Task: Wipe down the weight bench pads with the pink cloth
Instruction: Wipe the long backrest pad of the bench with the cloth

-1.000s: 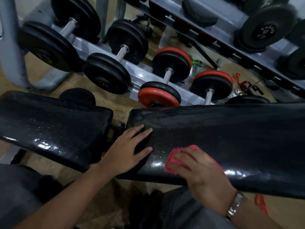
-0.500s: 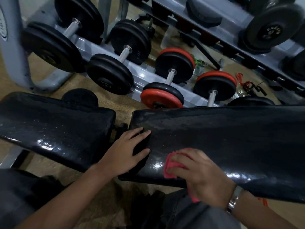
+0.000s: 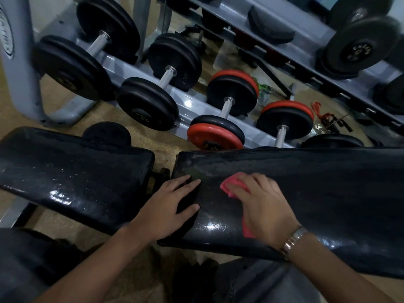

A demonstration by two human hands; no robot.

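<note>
Two glossy black bench pads lie side by side: a shorter seat pad [image 3: 72,178] on the left and a long back pad [image 3: 317,189] on the right, with a narrow gap between them. My left hand [image 3: 168,206] rests flat on the left end of the long pad, fingers spread. My right hand [image 3: 262,204] presses the pink cloth [image 3: 231,185] onto the long pad; most of the cloth is hidden under the palm, with pink edges showing at the fingertips and by the wrist.
A grey dumbbell rack [image 3: 190,106] stands just behind the bench, holding black dumbbells [image 3: 153,92] and red-and-black dumbbells [image 3: 227,119]. A second rack tier [image 3: 328,47] rises at the back right. Red cords [image 3: 321,114] lie on the floor.
My right hand has slid the pink cloth away from the near edge, up toward the middle of the long pad. My left hand has stayed in place.
</note>
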